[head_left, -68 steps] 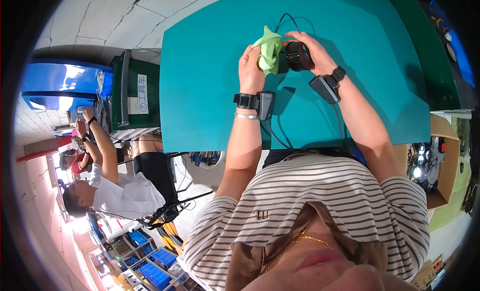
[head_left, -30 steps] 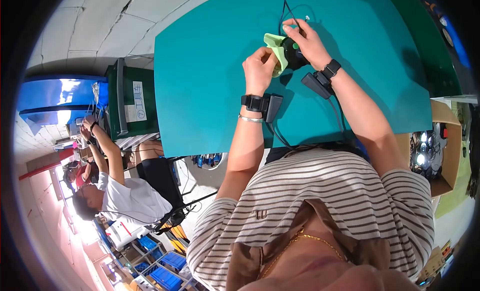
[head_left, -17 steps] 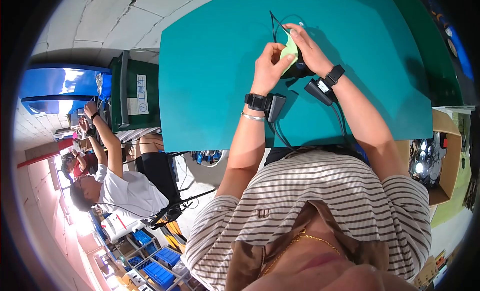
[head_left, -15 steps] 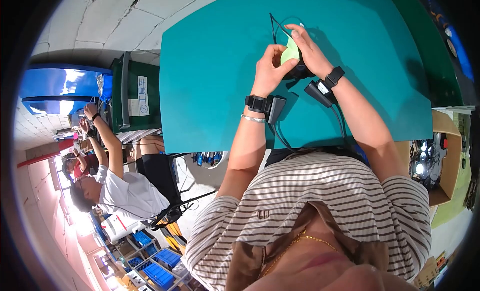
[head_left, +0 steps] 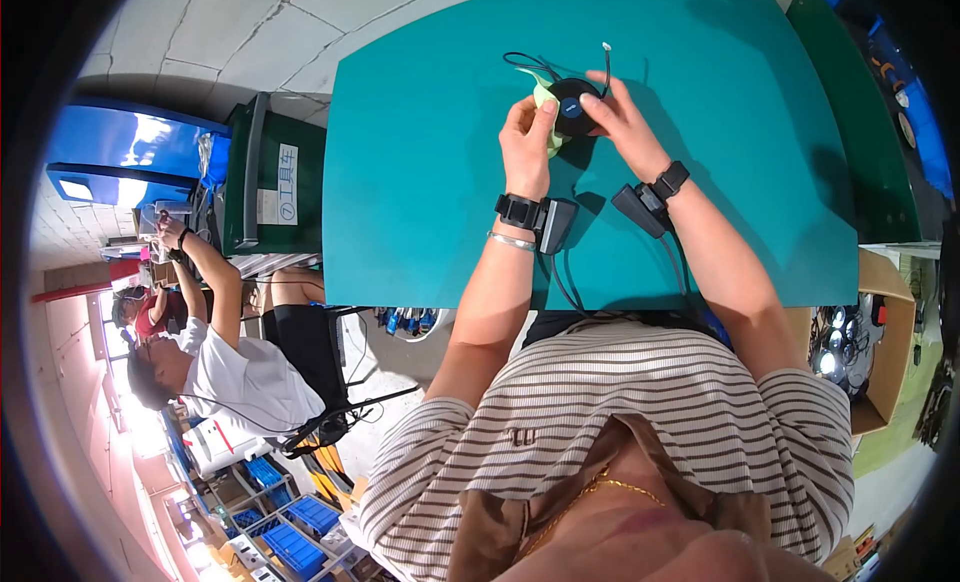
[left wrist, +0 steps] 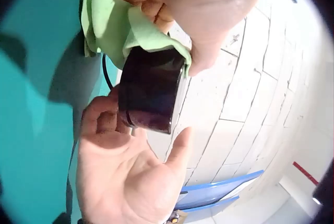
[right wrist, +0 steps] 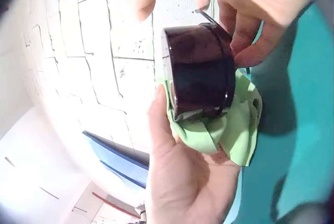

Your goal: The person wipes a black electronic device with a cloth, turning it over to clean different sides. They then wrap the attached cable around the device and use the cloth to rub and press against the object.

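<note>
the black puck sits between both hands, held above the green table, its round face turned up toward the head. the left hand clamps it through the lime cloth — thumb by the face's edge, fingers behind — so the cloth presses on the glossy wall, likely sparing it bare skin on that side. the right hand has its fingers bent round the back edge opposite, probably to steady the puck; its thumb stands clear in the wrist views but overlaps the face from above, so contact there is unsure.

the puck's back is mostly hidden, as are the right fingertips and the cloth's inner folds. the cable with its white plug rises by the right fingers — whether they grip it, i cannot tell. the mark on the blue disc is too small to read.
</note>
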Tool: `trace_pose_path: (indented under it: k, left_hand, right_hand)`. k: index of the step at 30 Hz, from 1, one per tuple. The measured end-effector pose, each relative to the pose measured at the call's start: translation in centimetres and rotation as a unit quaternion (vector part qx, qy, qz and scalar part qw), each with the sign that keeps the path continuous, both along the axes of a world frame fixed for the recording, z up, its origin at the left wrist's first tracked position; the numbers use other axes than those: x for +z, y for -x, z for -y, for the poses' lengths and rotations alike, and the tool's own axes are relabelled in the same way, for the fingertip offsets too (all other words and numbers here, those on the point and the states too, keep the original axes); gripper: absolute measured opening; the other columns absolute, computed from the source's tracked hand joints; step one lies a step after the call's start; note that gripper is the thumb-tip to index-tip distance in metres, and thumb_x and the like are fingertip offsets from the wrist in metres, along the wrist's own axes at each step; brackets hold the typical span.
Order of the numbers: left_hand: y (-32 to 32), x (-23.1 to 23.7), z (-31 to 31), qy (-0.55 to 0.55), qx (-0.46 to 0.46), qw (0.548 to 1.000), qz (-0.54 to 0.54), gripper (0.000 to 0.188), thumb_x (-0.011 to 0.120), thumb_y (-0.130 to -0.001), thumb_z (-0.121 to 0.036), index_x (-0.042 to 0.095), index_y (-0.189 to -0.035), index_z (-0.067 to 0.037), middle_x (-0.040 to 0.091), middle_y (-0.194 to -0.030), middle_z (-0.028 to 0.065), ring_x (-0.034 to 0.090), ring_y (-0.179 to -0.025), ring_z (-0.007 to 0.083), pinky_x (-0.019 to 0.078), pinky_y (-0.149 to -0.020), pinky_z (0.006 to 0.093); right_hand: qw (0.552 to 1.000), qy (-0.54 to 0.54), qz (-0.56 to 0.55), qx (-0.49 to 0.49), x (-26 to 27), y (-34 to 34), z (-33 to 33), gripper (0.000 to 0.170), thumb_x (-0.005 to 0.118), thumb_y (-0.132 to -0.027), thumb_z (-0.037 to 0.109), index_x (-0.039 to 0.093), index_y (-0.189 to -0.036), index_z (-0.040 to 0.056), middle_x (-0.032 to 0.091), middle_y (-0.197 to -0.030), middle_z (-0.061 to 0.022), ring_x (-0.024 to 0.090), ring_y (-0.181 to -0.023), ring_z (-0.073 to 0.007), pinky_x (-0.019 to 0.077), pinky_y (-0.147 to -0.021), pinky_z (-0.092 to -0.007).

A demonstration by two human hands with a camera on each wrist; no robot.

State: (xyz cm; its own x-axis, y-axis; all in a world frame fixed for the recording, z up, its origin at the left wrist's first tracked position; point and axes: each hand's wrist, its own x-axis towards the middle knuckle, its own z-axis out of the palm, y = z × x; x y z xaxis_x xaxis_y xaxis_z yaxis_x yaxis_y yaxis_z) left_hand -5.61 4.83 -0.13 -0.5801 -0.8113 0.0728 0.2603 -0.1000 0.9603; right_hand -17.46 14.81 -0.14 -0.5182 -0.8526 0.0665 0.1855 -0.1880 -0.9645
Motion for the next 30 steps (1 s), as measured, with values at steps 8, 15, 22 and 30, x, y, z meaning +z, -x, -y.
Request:
trace_pose_path:
  k: [8, 15, 22, 30]
  left_hand:
    - [-0.3, -0.2, 0.1, -0.078, -0.054, 0.993, -0.071, 0.024, 0.06, -0.095, -0.02, 0.06, -0.105, 0.001, 0.062, -0.088, -0.0001, 0.053, -0.076, 0.004, 0.0417, -0.063, 0.0205]
    - [-0.4, -0.2, 0.0, -0.002, -0.057, 0.998, 0.01, 0.017, 0.059, -0.095, -0.015, 0.064, -0.1, 0.0, 0.06, -0.082, -0.0033, 0.05, -0.07, 0.0022, 0.04, -0.058, 0.0197]
    - [-0.8, 0.2, 0.2, 0.045, -0.057, 0.997, 0.023, 0.018, 0.064, -0.091, -0.014, 0.066, -0.102, 0.0, 0.063, -0.083, -0.0028, 0.052, -0.071, 0.0028, 0.0413, -0.06, 0.0195]
    - [-0.5, 0.4, 0.3, -0.052, -0.09, 0.994, -0.015, 0.019, 0.064, -0.091, -0.013, 0.066, -0.103, 0.001, 0.066, -0.088, 0.001, 0.059, -0.076, 0.0064, 0.0469, -0.065, 0.0213]
  right_hand:
    - [0.998, 0.017, 0.06, 0.018, -0.4, 0.4, 0.2, 0.052, 0.065, -0.089, 0.039, 0.051, -0.123, 0.0024, 0.059, -0.113, -0.007, 0.058, -0.101, -0.014, 0.0478, -0.087, -0.0309]
    - [0.994, -0.006, 0.111, 0.003, 0.1, 0.6, -0.3, 0.044, 0.06, -0.092, 0.04, 0.056, -0.116, 0.0038, 0.06, -0.108, -0.0033, 0.057, -0.099, -0.011, 0.0459, -0.088, -0.0291]
    - [0.995, -0.012, -0.059, 0.083, 1.1, 1.0, -1.3, 0.037, 0.059, -0.093, 0.035, 0.06, -0.11, 0.0024, 0.058, -0.098, 0.0021, 0.051, -0.092, -0.0063, 0.0429, -0.082, -0.0232]
    - [0.989, -0.015, -0.07, 0.13, 0.0, 1.6, -1.0, 0.039, 0.059, -0.092, 0.035, 0.059, -0.115, 0.0031, 0.059, -0.103, 0.0007, 0.051, -0.098, -0.0066, 0.0417, -0.087, -0.024]
